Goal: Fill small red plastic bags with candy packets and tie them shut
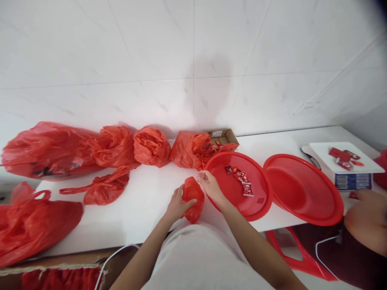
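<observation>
My left hand (178,204) is wrapped around a small red pouch (193,199) at the table's front edge, close to my body. Just to the right of the pouch's top, my right hand (209,184) is closed in a pinch; what its fingers hold, if anything, is too small to make out. Beneath my right forearm stands a red perforated basket (225,187) with several small wrapped packets (243,179) in it. What lies inside the pouch is hidden.
Red plastic bags (151,146) line the wall, beside a small cardboard box (231,139). A second red basket (302,189) touches the first. Farther right are a white scale (363,155) with red packets and another person's arm (367,225). An open carton (60,266) sits below left.
</observation>
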`<state>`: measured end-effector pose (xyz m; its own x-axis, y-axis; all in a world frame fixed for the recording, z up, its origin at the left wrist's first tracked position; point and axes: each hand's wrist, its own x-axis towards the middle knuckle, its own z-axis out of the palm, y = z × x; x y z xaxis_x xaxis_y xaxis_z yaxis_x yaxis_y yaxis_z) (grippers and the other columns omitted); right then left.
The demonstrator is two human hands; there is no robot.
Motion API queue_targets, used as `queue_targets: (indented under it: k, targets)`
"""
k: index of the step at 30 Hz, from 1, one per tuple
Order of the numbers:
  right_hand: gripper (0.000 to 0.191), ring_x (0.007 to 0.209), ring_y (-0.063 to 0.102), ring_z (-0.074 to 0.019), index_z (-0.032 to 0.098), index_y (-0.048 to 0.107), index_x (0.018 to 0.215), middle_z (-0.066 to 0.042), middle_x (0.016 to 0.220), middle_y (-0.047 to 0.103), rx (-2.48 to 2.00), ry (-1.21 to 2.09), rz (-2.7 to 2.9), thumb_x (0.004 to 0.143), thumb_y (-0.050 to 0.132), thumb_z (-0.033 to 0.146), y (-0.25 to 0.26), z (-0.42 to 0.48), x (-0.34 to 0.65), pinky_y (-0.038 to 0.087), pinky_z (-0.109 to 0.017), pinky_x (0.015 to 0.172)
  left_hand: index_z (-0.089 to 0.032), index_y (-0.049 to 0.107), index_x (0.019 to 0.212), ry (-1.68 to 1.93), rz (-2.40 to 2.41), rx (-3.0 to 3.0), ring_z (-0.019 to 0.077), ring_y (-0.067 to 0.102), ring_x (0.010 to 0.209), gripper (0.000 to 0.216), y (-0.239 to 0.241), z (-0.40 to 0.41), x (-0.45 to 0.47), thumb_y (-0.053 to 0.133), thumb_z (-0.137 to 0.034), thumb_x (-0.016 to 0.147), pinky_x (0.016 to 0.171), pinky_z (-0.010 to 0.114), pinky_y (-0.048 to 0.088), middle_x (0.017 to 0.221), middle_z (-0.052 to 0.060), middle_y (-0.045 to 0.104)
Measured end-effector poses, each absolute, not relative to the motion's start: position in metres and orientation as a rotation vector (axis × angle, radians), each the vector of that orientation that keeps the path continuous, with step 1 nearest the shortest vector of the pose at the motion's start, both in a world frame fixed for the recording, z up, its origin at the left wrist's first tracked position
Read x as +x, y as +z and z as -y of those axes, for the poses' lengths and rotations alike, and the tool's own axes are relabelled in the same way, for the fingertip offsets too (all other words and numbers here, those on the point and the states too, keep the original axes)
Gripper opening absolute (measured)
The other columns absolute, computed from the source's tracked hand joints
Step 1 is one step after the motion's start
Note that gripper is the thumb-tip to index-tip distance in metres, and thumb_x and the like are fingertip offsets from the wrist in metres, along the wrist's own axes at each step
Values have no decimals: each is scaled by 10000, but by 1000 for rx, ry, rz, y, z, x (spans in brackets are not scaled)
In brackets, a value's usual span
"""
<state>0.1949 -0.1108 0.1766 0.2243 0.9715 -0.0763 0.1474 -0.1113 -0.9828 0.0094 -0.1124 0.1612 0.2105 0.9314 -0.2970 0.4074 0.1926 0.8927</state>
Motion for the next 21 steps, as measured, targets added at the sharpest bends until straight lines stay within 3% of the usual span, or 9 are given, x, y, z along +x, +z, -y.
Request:
queue_targets:
  k: [3, 7, 10, 13, 15, 18, 21]
  targets:
    - [210, 940, 603, -177, 207, 578, 985, -50, 983, 641, -1496, 1049, 1125, 845, 536, 358, 164, 120, 182, 464, -359, 897, -182, 682, 1022, 536, -1384, 1278, 281, 597, 1014, 428, 135, 109, 14, 737, -215, 599, 928, 377, 399, 1050, 115, 681]
    - [320, 1080, 559, -210, 235, 580, 1096, -60, 1154, 607, -1544, 995, 1299, 791, 624, 323, 150, 145, 168, 415, -397, 985, -172, 704, 826, 569, -1344, 1114, 220, 638, 757, 181, 138, 107, 11, 648, -246, 671, 736, 314, 459, 787, 66, 702]
    - [598, 1164, 514, -248, 255, 487, 1299, -89, 1315, 515, -1644, 968, 1433, 727, 658, 229, 141, 154, 161, 406, -408, 996, -164, 666, 831, 626, -1276, 942, 176, 624, 634, 220, 154, 105, 6, 633, -334, 693, 613, 271, 468, 720, 41, 686]
    - [687, 958, 605, -198, 284, 450, 1358, -59, 1134, 621, -1728, 1075, 1419, 712, 546, 70, 138, 149, 174, 467, -332, 874, -160, 625, 866, 696, -1244, 793, 160, 621, 600, 264, 168, 98, -12, 651, -336, 672, 567, 254, 473, 704, 32, 673]
    - [701, 834, 613, -168, 287, 433, 1370, -40, 999, 649, -1792, 1080, 1370, 719, 484, 33, 141, 141, 197, 477, -300, 804, -169, 593, 920, 752, -1261, 723, 147, 616, 575, 303, 178, 91, -35, 667, -293, 654, 547, 241, 474, 683, 12, 661]
    - [642, 873, 604, -178, 260, 391, 1394, -65, 1041, 629, -1846, 1051, 1327, 779, 466, 91, 150, 132, 242, 480, -322, 806, -205, 535, 960, 799, -1266, 660, 122, 602, 534, 371, 191, 86, -72, 724, -225, 641, 519, 213, 468, 663, -28, 646]
    - [526, 876, 617, -187, 244, 536, 1280, -58, 1041, 648, -1771, 1211, 1422, 761, 618, 222, 157, 132, 285, 504, -319, 780, -226, 500, 944, 750, -1170, 656, 121, 622, 565, 403, 199, 90, -92, 777, -198, 653, 521, 202, 477, 722, -28, 665]
